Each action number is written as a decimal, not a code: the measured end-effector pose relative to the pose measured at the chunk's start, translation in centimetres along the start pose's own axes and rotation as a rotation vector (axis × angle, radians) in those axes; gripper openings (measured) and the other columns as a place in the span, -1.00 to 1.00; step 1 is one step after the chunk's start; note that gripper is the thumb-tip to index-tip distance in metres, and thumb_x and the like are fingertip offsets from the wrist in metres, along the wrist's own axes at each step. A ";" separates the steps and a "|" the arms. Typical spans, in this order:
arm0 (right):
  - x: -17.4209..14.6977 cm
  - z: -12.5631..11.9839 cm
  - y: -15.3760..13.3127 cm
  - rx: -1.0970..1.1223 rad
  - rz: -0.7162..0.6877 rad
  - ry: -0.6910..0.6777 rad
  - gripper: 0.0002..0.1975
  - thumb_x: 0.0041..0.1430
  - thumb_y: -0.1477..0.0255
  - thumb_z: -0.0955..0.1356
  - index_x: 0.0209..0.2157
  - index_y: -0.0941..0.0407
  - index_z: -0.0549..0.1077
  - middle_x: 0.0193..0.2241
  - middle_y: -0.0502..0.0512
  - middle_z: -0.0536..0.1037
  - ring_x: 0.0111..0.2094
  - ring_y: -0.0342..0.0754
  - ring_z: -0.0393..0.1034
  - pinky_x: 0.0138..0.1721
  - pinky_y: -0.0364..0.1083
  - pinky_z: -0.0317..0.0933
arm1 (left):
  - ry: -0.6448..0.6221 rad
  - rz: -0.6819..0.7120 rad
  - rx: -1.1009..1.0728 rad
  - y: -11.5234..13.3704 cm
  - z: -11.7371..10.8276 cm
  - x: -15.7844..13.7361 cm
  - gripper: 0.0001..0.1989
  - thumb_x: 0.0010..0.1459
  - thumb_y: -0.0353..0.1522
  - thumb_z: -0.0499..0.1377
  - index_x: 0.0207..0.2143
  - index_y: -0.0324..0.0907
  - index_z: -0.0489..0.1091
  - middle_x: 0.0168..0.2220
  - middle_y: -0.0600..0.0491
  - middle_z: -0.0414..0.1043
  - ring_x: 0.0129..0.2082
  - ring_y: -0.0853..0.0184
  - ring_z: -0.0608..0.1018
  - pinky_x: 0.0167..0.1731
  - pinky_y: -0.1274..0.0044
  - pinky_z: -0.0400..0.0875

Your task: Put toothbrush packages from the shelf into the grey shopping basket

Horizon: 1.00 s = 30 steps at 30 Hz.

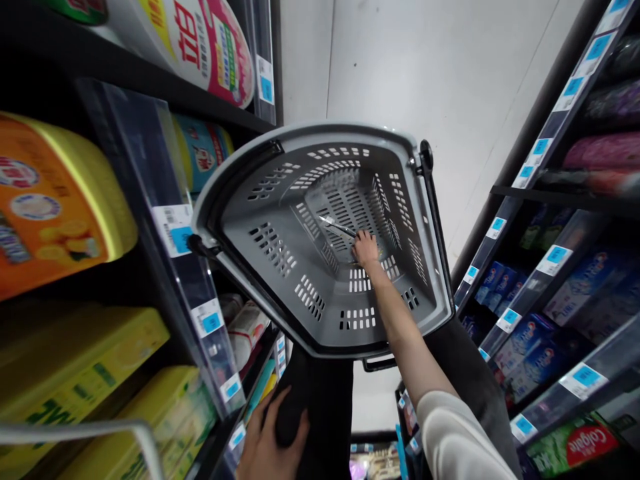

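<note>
A grey plastic shopping basket (320, 330) with slotted walls and black handles stands in the middle, its mouth facing me. My right hand (367, 249) reaches deep inside it, fingers closed on one end of a long thin dark stick-like item (341, 228). The item's far end is pale or shiny and points up and left, close to the basket's floor; its exact kind is too small to make out. At the bottom, my left hand (270, 437) lies on my black-clothed knee with the fingers spread, holding nothing.
Shelves close in on both sides. To the left are an orange detergent jug (50, 207), a white-and-pink bottle (210, 50) and yellow packs (115, 407). On the right are blue boxes (530, 353) and a Colgate box (575, 445). Pale floor (400, 60) extends beyond the basket.
</note>
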State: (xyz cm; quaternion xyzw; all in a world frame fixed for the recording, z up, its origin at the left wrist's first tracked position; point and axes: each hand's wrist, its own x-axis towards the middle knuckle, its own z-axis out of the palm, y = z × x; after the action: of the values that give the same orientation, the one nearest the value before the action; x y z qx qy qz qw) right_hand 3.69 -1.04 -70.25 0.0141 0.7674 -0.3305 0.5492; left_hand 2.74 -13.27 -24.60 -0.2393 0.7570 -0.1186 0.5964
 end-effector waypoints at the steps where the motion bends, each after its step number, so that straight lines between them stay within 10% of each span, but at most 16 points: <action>1: -0.2 0.4 -0.2 -0.010 -0.006 -0.008 -0.70 0.36 0.51 0.26 0.02 0.23 0.53 0.20 0.38 0.36 0.24 0.18 0.08 0.25 0.14 0.04 | 0.007 0.002 0.006 -0.1 0.0 0.0 -0.50 0.29 -0.02 0.05 0.21 0.05 0.30 0.27 0.03 0.29 0.19 0.07 0.48 0.05 0.26 0.51; 11: -3.7 1.4 0.1 -0.025 0.050 -0.050 -0.68 0.30 0.68 0.23 -0.08 0.24 0.57 0.11 0.39 0.39 0.10 0.13 0.25 0.04 0.00 0.27 | 0.074 0.033 -0.027 1.2 -0.1 -0.2 -0.50 0.27 -0.05 0.03 0.15 -0.06 0.38 0.19 -0.04 0.35 0.16 0.06 0.48 0.11 0.27 0.46; 23: -18.9 -10.2 -5.5 0.274 -0.167 0.297 -0.80 0.40 0.42 0.26 -0.18 0.09 0.53 -0.05 0.19 0.47 -0.01 0.03 0.39 -0.05 -0.08 0.30 | 0.075 0.081 -0.023 2.0 2.9 -1.4 -0.52 0.30 -0.14 0.02 0.15 -0.19 0.39 0.18 -0.14 0.34 0.17 0.04 0.44 0.15 0.28 0.37; 30: -30.5 -18.1 -8.4 0.348 -0.110 0.255 -0.94 0.17 0.45 0.40 -0.28 0.05 0.47 -0.19 0.07 0.43 -0.21 0.02 0.47 -0.20 -0.08 0.33 | 0.001 0.069 0.091 5.5 2.7 -3.5 -0.48 0.36 -0.28 -0.09 0.20 -0.37 0.38 0.16 -0.34 0.37 0.10 -0.07 0.50 -0.01 0.24 0.44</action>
State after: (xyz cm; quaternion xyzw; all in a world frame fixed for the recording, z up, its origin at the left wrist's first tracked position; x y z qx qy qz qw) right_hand -2.52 12.26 -36.93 0.1083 0.7616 -0.4832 0.4182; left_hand 4.69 -6.49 -24.89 -0.1858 0.7589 -0.1324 0.6100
